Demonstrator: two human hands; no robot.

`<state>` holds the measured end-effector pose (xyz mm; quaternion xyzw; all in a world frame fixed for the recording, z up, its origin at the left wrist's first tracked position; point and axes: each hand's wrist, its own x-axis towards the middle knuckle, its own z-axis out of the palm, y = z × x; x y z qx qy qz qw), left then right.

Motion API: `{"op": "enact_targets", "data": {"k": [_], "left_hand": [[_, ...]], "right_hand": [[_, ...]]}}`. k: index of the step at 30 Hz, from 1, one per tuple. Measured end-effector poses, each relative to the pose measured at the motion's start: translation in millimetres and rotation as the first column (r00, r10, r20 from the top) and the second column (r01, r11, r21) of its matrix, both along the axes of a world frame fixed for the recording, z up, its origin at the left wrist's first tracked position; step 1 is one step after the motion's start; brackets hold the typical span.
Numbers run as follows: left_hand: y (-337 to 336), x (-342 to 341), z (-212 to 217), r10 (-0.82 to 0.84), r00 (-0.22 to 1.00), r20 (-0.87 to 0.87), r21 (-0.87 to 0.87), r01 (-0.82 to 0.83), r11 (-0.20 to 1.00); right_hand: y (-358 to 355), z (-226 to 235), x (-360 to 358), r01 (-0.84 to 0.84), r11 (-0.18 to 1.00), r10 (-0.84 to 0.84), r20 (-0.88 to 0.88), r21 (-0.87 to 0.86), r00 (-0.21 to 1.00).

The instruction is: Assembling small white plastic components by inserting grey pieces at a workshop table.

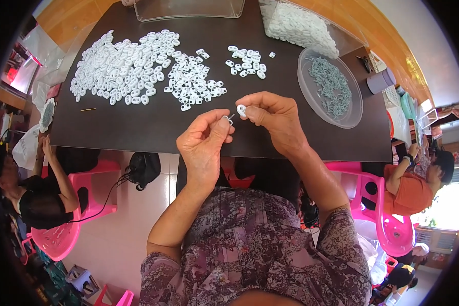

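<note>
Above the near edge of the dark table, my left hand pinches a small white plastic piece with a thin grey pin sticking out of it. My right hand is closed on a white oval plastic piece between thumb and fingers. The two pieces are close together but look apart. Beyond my hands lies a pile of small white square pieces. Left of it spreads a larger pile of white oval pieces. A small mixed group of white pieces sits farther right.
A round clear dish of grey-green pins stands at the right. Behind it is a clear container heaped with white pieces. A grey cup is at the right edge, a clear tray at the back. People sit on both sides.
</note>
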<state>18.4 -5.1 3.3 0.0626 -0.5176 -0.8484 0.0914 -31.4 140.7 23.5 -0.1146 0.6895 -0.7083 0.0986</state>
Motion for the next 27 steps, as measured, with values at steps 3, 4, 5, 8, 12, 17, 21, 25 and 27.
{"op": "enact_targets", "data": {"k": [3,4,5,8,12,17,21,25,27], "left_hand": [[0.1,1.0,-0.5,-0.014,1.0,0.004,0.015,0.014,1.0],[0.2,1.0,-0.8,-0.014,1.0,0.004,0.015,0.014,1.0],[0.2,0.9,-1.0,-0.02,1.0,0.008,0.003,0.02,1.0],[1.1,0.8,-3.4,-0.024,1.0,0.005,-0.016,0.024,1.0],[1.5,2.5,-2.2,-0.013,1.0,-0.005,-0.063,0.012,0.998],[2.2,2.9,-4.4,-0.006,1.0,-0.01,-0.106,0.005,0.994],[4.2,3.8,-5.3,0.01,1.0,-0.024,-0.127,-0.013,0.992],[6.2,4.0,-6.7,0.038,0.999,-0.029,-0.151,-0.042,0.988],[6.4,3.9,-7.6,0.055,0.998,-0.029,-0.158,-0.059,0.986]], "right_hand": [[-1.1,-1.2,-0.2,0.012,1.0,-0.012,-0.01,-0.018,1.0],[-1.8,-0.4,0.0,0.012,1.0,-0.012,-0.01,-0.018,1.0],[-2.8,1.0,0.2,0.009,1.0,-0.009,-0.011,-0.002,1.0],[-4.4,1.3,0.4,0.005,1.0,-0.005,-0.019,0.017,1.0],[-5.8,0.5,0.1,0.004,0.998,0.0,-0.06,0.07,0.998],[-7.1,-3.3,0.9,0.012,0.996,-0.005,-0.079,0.084,0.997],[-7.2,-3.0,1.8,0.032,0.989,-0.013,-0.132,0.142,0.991],[-7.8,-4.8,3.4,0.065,0.978,-0.027,-0.191,0.198,0.981],[-8.6,-4.8,4.4,0.103,0.968,-0.037,-0.279,0.227,0.96]]}}
